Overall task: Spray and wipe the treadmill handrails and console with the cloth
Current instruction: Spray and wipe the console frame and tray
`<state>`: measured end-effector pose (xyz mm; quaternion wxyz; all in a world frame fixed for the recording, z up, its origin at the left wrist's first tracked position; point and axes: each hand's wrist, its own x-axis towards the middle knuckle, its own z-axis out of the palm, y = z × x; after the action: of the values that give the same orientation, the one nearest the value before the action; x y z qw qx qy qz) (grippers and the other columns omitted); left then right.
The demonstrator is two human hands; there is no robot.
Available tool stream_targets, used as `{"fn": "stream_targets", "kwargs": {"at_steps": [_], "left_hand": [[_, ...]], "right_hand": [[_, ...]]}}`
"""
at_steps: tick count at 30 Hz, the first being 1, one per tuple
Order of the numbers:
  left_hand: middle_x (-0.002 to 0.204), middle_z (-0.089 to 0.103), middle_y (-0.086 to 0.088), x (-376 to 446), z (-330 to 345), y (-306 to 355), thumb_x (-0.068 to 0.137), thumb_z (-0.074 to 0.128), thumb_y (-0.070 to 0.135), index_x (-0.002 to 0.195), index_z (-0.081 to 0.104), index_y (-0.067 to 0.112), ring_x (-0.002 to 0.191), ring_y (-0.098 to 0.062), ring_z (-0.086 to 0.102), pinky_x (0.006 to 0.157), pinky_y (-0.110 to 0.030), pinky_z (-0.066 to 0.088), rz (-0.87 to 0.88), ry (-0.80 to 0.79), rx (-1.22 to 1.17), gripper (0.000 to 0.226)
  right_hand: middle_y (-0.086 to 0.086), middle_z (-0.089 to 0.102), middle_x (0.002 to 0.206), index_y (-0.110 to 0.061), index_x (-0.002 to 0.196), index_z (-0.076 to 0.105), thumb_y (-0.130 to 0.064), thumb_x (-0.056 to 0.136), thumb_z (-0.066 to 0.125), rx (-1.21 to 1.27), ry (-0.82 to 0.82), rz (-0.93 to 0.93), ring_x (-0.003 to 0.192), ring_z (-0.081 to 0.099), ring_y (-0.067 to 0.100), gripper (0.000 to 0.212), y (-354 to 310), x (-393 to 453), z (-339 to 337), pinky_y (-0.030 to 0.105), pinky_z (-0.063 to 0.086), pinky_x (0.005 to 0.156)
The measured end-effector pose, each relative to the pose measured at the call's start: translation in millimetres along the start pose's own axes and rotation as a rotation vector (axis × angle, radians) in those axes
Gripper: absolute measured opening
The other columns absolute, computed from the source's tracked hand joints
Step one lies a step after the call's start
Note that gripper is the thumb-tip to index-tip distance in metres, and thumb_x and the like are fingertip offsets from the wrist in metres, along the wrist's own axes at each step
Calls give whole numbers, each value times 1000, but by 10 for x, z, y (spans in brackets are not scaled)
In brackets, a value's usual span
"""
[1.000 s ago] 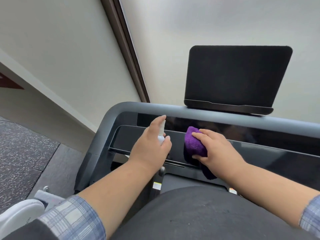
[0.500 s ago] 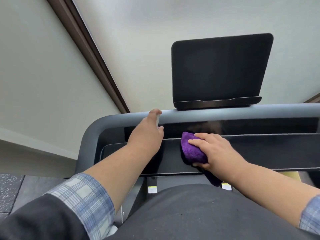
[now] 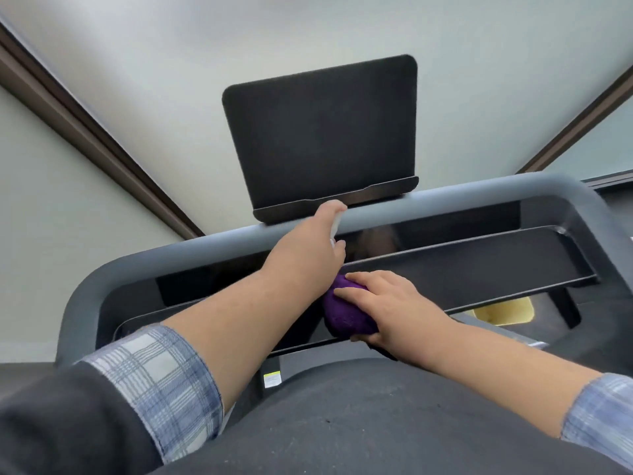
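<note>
— Two hands are seen at the console (image 3: 445, 265). How far along is the job judged to be?

— Midway, at a guess. A small white sprayer (image 3: 336, 225) is wrapped in the left hand (image 3: 305, 258), fingers curled shut round it, the forefinger laid on top, the nozzle turned toward the glossy black strip under the grey rail (image 3: 445, 204). Whether spray is being released cannot be told.

— And the cloth (image 3: 346, 311)?

— It is bunched into a purple wad and pressed against the dark panel by the right hand (image 3: 387, 310), fingers spread flat over it and the thumb tucked beneath. No wet streaks can be made out, so which parts are already wiped cannot be told. The long stretch of panel to the right, the rail and the side handrails are presumed left to do.

— What is noted of the surfaces?

— The cloth looks plush and soft. The strip is smooth and mirror-like; the panel below is matt, shallow and tray-shaped with a raised lip. The rail is rounded, satin grey, curved down at both ends. A flat black screen (image 3: 322, 135) with rounded corners stands above it.
</note>
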<state>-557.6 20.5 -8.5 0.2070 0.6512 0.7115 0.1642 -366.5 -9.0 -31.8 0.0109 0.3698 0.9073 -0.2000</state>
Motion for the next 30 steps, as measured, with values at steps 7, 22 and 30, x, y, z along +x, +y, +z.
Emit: {"fn": "stream_targets", "kwargs": {"at_steps": [7,22,30], "left_hand": [[102,62,4,492,356,635,95,49,28,127,27,45,76,-19,56,57,-30,41,-22,-63,34,42],[101,63,-1,877,885,1777,96,49,27,129,37,37,86,-28,60,70,-34,43,-21,-70,37,37],[95,62,21,207,845,1436,96,55,33,136,26,53,75,0,59,75,-30,46,-200,52,-134,54]], "right_hand": [[2,46,150,-31,144,49,-52,75,80,1,53,36,131,45,27,78,504,-334,-92,43,38,110],[4,48,148,-27,142,52,-48,72,83,127,159,45,128,46,30,80,1366,-893,-306,44,37,110],[0,39,154,-27,147,45,-44,80,79,352,542,381,140,30,22,78,1948,-692,-645,31,18,119]]}}
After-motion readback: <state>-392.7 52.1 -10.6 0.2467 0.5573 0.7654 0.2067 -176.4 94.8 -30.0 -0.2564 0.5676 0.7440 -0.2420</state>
